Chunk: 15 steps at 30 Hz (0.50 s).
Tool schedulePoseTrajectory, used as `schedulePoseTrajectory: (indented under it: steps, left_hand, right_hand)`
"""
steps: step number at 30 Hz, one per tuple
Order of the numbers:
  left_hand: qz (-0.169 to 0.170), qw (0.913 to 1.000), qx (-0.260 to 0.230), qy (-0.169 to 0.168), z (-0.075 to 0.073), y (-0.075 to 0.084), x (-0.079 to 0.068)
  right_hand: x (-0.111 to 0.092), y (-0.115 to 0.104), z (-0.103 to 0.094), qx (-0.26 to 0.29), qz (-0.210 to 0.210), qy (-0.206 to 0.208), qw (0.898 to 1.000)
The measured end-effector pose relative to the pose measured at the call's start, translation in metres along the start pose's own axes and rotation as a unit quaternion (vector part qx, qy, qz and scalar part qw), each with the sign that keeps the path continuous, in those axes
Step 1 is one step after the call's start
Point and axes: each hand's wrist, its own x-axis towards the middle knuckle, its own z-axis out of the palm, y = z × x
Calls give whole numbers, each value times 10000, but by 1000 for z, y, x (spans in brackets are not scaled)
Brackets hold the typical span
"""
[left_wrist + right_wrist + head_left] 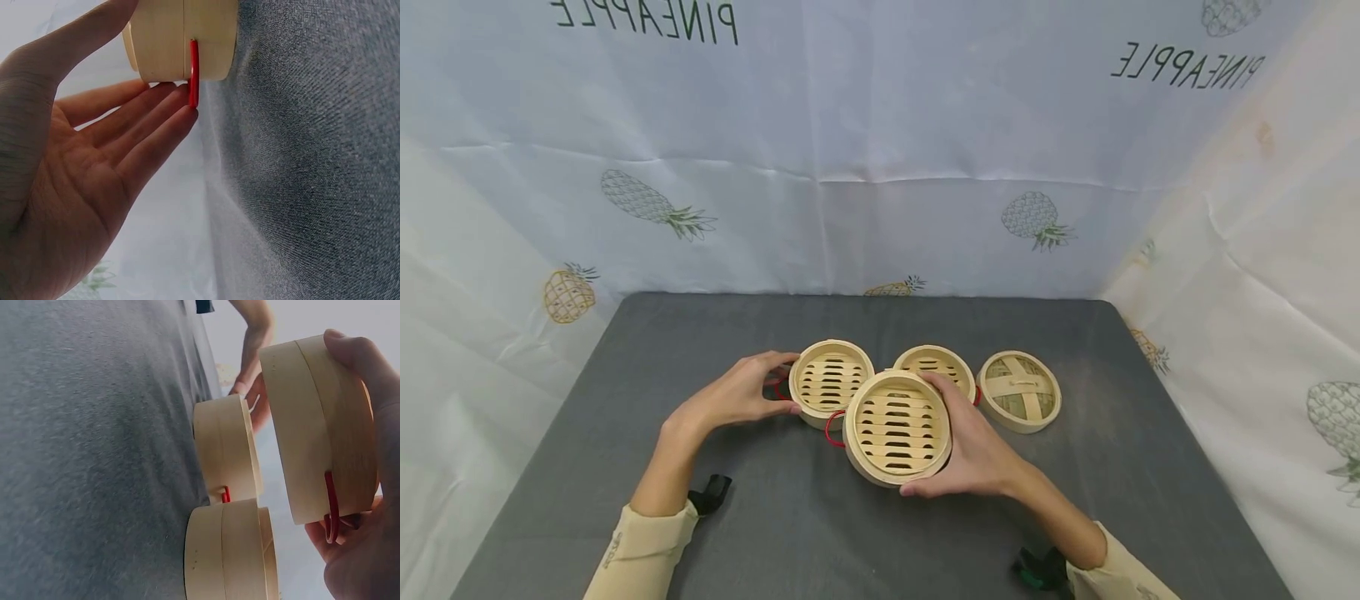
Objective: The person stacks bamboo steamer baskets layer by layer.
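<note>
A round bamboo steamer basket (898,429) with a slatted floor and red handles is held up off the table by my right hand (966,446). The right thumb lies along its near side, the fingers round its far right side. In the right wrist view, this raised basket (300,437) stands clear of the others. My left hand (741,392) holds the left side of a second steamer basket (832,379) on the table, thumb in front and fingers behind. In the left wrist view, fingertips meet its wall beside a red handle (194,75).
A third steamer basket (932,360) sits behind the raised one, partly hidden by it. To its right lies a woven bamboo lid (1019,392) with crossed strips. The dark grey tabletop (790,517) ends at a white pineapple-print curtain (850,233).
</note>
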Motion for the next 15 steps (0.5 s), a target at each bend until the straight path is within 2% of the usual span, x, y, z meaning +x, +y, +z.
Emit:
schedulePoseTrajectory:
  steps: [15]
  left_hand:
    - [-97,9999,-27,-55,-1,0,0]
  right_hand:
    - [25,3,6,156,141,43,9998]
